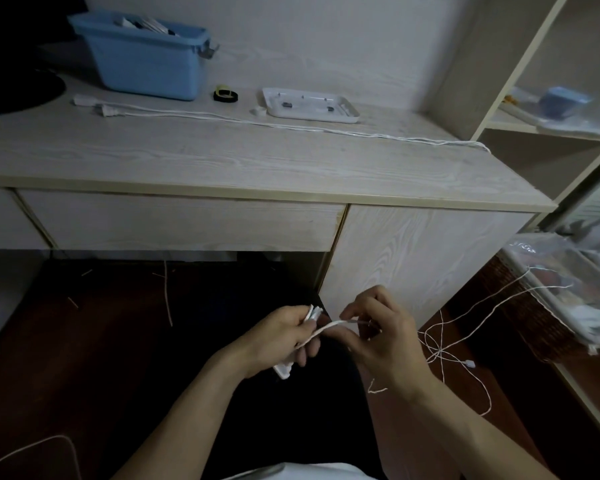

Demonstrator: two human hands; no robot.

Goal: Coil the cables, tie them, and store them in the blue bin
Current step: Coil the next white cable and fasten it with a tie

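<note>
We grip a folded cable (313, 315) bundle in left hand (280, 341); right hand (381, 332) pinches its end just beside; bin (146, 60) far ahead on table (222, 157).

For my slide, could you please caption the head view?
Both hands coil a white cable below the desk.

I am sitting before a pale wood-grain desk (222, 161) with a drawer (181, 221), a shelf unit (548, 133) standing right, dark floor (84, 341) lying dim below.
</note>
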